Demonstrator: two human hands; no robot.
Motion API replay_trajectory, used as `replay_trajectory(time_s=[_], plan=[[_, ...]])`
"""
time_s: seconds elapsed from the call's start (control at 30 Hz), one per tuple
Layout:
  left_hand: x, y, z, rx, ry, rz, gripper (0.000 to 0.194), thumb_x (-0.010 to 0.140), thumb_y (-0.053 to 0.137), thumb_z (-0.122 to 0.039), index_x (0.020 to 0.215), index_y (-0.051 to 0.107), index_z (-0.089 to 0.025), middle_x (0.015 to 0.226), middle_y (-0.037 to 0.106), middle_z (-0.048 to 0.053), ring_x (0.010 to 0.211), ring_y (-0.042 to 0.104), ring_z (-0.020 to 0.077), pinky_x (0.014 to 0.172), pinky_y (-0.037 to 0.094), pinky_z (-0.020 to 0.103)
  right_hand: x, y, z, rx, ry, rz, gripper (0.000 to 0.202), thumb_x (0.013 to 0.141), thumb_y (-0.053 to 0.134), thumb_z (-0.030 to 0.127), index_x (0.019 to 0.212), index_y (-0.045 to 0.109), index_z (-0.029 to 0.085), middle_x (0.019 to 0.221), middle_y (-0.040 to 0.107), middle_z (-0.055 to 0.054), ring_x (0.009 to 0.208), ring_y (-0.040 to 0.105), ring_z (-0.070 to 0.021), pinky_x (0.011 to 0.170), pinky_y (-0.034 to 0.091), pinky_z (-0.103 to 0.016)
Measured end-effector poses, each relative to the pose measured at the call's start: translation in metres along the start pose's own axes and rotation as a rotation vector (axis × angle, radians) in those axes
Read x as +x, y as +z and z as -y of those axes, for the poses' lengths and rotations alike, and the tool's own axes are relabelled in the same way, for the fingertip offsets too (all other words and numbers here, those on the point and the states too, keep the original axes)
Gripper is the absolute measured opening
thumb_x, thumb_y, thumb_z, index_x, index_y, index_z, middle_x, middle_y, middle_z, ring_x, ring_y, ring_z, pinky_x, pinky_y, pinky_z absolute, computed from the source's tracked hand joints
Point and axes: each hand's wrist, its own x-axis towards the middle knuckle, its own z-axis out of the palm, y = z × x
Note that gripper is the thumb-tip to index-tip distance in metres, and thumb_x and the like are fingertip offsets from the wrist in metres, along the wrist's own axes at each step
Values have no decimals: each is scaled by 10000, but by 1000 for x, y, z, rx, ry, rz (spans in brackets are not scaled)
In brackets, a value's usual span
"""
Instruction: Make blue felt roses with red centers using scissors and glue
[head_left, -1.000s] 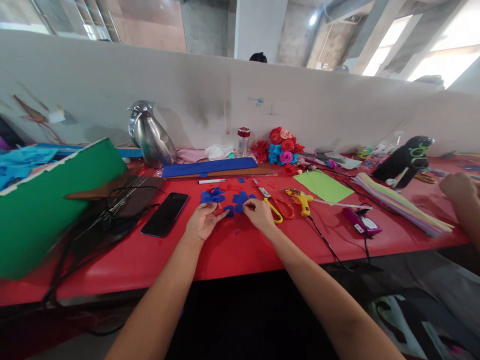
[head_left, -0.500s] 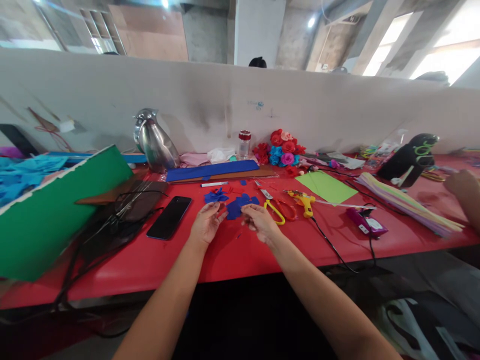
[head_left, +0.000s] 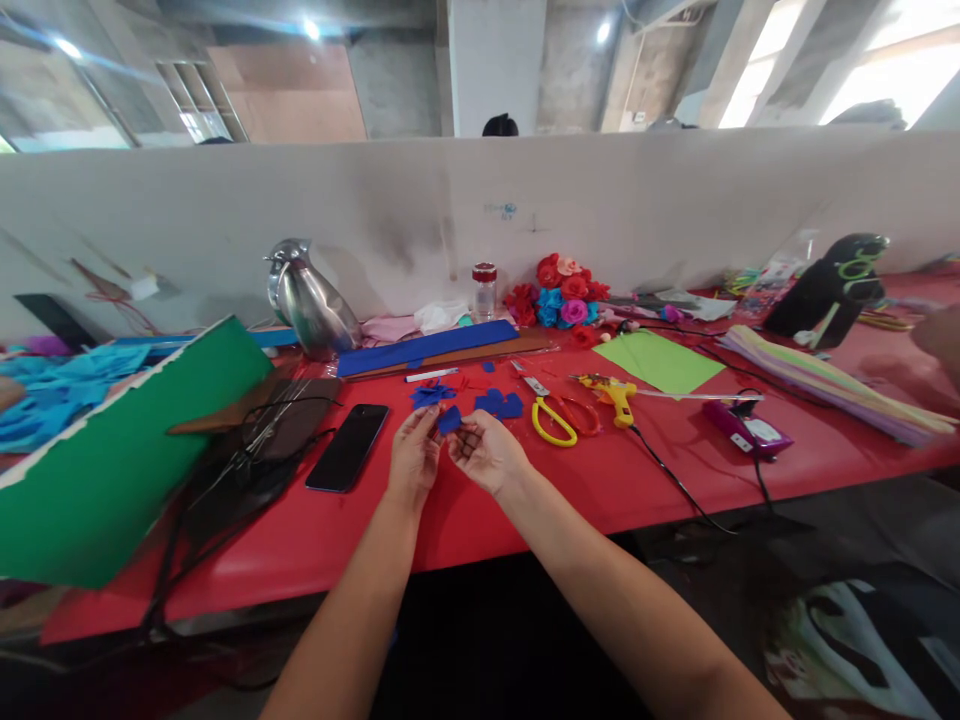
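Over the red table (head_left: 469, 525), the left hand (head_left: 415, 452) pinches a small blue piece (head_left: 449, 420) whose right edge meets the right hand (head_left: 489, 452), grip unclear, probably light, soft and best held by its edges, near other blue pieces (head_left: 500, 404).

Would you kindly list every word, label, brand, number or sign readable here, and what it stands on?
No text is clearly readable.
Blue marks on the wall: they resemble writing, too blurred to read.
Pale label on the purple box: any print is too small.
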Motion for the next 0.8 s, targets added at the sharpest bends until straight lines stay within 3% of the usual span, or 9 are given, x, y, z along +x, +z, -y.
replay_trajectory(time_s=[0.37,0.53,0.8], plan=[[2,-1,1,12,53,23,149,603,804,-146,670,673,-168,679,699,-26,620,645,72,632,494,157,8,14,-1,179,66,55,188,827,465,106,654,495,174,545,594,-20,485,586,-99,491,526,-179],[1,-4,1,32,34,57,165,603,807,-167,685,664,-170,670,692,-24,598,642,78,621,505,166,7,15,1,186,89,114,147,803,527,129,667,497,176,558,594,-17,505,593,-121,488,532,-208],[-2,0,-1,59,-8,74,221,538,837,-180,679,669,-166,615,669,-21,521,601,71,516,472,157,-6,15,10,167,206,215,188,766,456,142,586,428,187,475,534,-20,427,492,-98,414,435,-177]])
